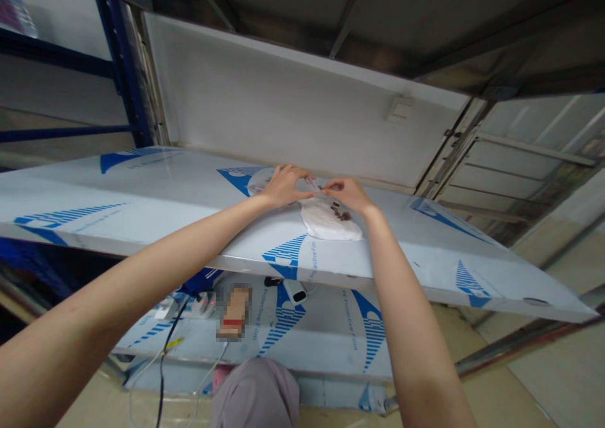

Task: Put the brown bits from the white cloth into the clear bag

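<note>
On the film-covered shelf top, a folded white cloth or tissue (326,225) lies with several small dark brown pieces (341,214) on its right part. My left hand (286,188) arches behind it, thumb and fingers curved around what looks like a clear plastic bag with a reddish edge (311,181). Close by on the right, my right hand (348,195) pinches a small dark piece between thumb and forefinger, at the bag's edge. Another clear, round-looking plastic item (259,181) shows partly behind my left hand; its contents are hard to make out.
Below the shelf top (142,207) is a lower shelf (326,327) with a blurred-out phone-like object (235,312), a white device (295,291), a power strip (203,303) and cables. A metal shelf (378,31) hangs overhead. Blue rack posts (120,69) stand at left.
</note>
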`<control>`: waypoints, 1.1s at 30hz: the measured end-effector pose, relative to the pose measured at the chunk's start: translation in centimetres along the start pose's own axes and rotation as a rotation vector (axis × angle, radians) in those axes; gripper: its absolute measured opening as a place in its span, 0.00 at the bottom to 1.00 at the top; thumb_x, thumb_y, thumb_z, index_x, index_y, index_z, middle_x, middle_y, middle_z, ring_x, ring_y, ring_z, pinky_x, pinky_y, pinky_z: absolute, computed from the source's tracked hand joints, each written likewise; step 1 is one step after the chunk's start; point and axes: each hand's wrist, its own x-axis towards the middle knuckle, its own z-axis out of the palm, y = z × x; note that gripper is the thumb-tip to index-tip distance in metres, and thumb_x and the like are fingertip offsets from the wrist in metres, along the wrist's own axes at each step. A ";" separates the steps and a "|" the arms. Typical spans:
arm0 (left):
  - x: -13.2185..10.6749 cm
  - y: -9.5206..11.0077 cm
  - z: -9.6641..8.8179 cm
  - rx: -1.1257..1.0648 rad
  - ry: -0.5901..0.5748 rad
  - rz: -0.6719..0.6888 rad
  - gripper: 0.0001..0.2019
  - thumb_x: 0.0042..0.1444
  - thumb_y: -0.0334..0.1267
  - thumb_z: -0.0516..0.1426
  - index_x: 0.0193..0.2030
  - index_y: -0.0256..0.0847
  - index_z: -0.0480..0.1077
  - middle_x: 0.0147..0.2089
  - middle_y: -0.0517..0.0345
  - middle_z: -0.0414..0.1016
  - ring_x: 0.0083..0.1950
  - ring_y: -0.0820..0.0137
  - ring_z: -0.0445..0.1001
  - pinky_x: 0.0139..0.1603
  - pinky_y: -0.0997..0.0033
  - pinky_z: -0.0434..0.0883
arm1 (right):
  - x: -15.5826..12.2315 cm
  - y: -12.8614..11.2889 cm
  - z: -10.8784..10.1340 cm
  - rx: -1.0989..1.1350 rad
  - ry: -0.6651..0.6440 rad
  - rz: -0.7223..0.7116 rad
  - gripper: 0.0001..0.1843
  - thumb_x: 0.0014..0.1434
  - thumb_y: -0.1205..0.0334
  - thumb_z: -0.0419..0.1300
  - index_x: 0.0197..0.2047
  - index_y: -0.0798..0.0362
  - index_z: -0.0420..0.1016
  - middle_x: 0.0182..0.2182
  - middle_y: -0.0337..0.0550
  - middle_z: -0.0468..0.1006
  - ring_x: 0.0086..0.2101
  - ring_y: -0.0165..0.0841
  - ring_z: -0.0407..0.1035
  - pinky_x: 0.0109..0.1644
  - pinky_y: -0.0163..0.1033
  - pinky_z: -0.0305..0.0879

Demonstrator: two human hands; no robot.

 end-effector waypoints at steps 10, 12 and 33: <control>-0.1 0.1 0.2 -0.062 -0.006 0.002 0.15 0.52 0.43 0.63 0.46 0.42 0.73 0.52 0.53 0.75 0.58 0.59 0.68 0.62 0.57 0.56 | 0.5 -0.7 0.0 0.237 0.049 -0.143 0.10 0.54 0.55 0.62 0.32 0.54 0.78 0.34 0.46 0.80 0.35 0.35 0.71 0.42 0.41 0.64; -0.1 0.1 0.1 -0.103 0.015 -0.017 0.15 0.51 0.42 0.63 0.46 0.42 0.74 0.51 0.54 0.76 0.57 0.60 0.68 0.62 0.58 0.57 | 0.6 0.0 0.0 0.182 0.155 -0.084 0.11 0.57 0.56 0.59 0.35 0.54 0.78 0.36 0.48 0.80 0.37 0.37 0.72 0.44 0.43 0.65; 0.0 0.0 0.1 -0.096 0.004 -0.043 0.16 0.52 0.44 0.62 0.47 0.42 0.74 0.52 0.55 0.77 0.58 0.61 0.68 0.62 0.58 0.57 | 0.2 1.1 0.3 -0.392 0.216 0.083 0.10 0.57 0.63 0.58 0.38 0.53 0.81 0.40 0.51 0.81 0.45 0.44 0.72 0.56 0.53 0.56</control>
